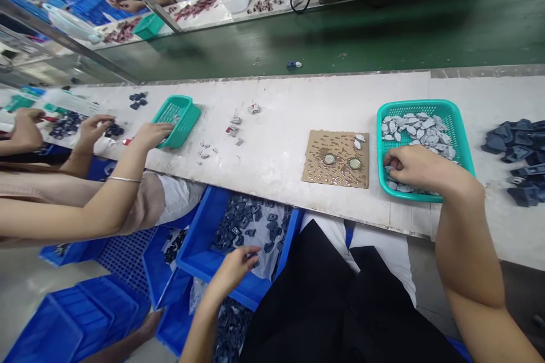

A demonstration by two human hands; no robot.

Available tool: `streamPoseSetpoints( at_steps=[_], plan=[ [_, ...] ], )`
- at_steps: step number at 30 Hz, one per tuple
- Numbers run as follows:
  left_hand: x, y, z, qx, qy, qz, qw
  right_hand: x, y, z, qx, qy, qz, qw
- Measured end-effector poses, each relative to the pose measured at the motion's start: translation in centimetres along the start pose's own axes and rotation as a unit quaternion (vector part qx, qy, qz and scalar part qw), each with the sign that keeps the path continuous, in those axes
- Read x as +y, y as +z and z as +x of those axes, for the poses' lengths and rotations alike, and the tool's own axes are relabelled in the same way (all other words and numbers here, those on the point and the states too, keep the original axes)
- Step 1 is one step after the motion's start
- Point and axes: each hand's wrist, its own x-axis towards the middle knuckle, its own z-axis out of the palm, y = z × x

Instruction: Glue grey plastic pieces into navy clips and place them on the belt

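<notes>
Reaching into a green basket (pixel 462 142) at the right of the white table (pixel 281 130), I have my right hand (pixel 411 167) down among the pale grey pieces (pixel 430 133), fingers bent; whether they grip one I cannot tell. My left hand (pixel 236 269) hangs over a blue bin (pixel 293 232) of dark pieces (pixel 238 221) below the table edge, fingers curled, a bit of dark at the tips, though I cannot tell if it's held. Just left of the basket lies a cardboard square (pixel 317 144), shiny with wet streaks, with two round caps (pixel 329 159) on it. The table's surface is scuffed and stained. Beyond it runs a long green strip (pixel 238 51), and past that co-workers sit by reddish pieces (pixel 198 7). On my left, another person's hand (pixel 151 136) touches a second green basket (pixel 189 122). Stacked blue bins (pixel 55 317) stand on the floor (pixel 25 272).
</notes>
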Motion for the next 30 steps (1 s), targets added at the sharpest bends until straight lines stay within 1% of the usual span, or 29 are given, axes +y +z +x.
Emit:
streamPoseSetpoints(
  at_steps=[2,4,6,8,11,13,14,16,18,20,22,24,26,27,30],
  plan=[
    [3.1,-2.8,0.1,-0.066,0.043,-0.044,0.996,0.0,0.0,0.0,0.002,-0.001,-0.007,1.000],
    [6.9,-4.6,0.6,-0.073,0.125,-0.110,0.983,0.1,0.1,0.0,0.006,-0.006,-0.014,1.000],
    [11.0,-5.0,1.7,-0.081,0.197,-0.190,0.958,0.2,0.1,0.0,0.019,-0.011,-0.015,1.000],
    [14.9,-4.3,3.5,-0.117,0.251,-0.264,0.924,0.4,0.1,0.0,0.041,-0.012,-0.005,0.999],
    [20.2,-2.0,7.3,-0.215,0.317,-0.331,0.862,0.5,-0.2,-0.2,0.069,0.006,0.010,0.998],
    [23.2,-0.5,9.9,-0.274,0.336,-0.372,0.821,0.5,-0.6,-0.5,0.101,0.013,0.014,0.995],
    [24.5,0.2,11.0,-0.297,0.335,-0.394,0.803,0.3,-0.9,-0.7,0.123,0.010,0.022,0.992],
    [26.8,1.2,12.7,-0.336,0.322,-0.426,0.776,0.0,-1.3,-1.0,0.169,-0.013,0.074,0.983],
    [28.3,1.9,13.7,-0.375,0.306,-0.427,0.764,-0.6,-1.6,-1.3,0.192,-0.047,0.174,0.965],
    [29.2,2.5,14.3,-0.412,0.298,-0.417,0.753,-1.2,-1.8,-1.2,0.190,-0.072,0.295,0.934],
    [29.4,3.1,14.7,-0.441,0.293,-0.431,0.731,-1.8,-1.8,-0.7,0.173,-0.081,0.402,0.896],
    [29.3,3.7,15.0,-0.460,0.278,-0.461,0.707,-2.3,-1.6,0.1,0.153,-0.090,0.481,0.858],
    [29.1,4.0,15.2,-0.473,0.253,-0.476,0.697,-2.5,-1.4,0.9,0.139,-0.100,0.525,0.834],
    [28.9,4.2,15.3,-0.477,0.240,-0.479,0.696,-2.5,-1.2,1.1,0.136,-0.102,0.534,0.828],
    [28.6,4.4,15.1,-0.473,0.212,-0.495,0.697,-2.4,-0.8,1.0,0.142,-0.088,0.536,0.828]
  ],
)
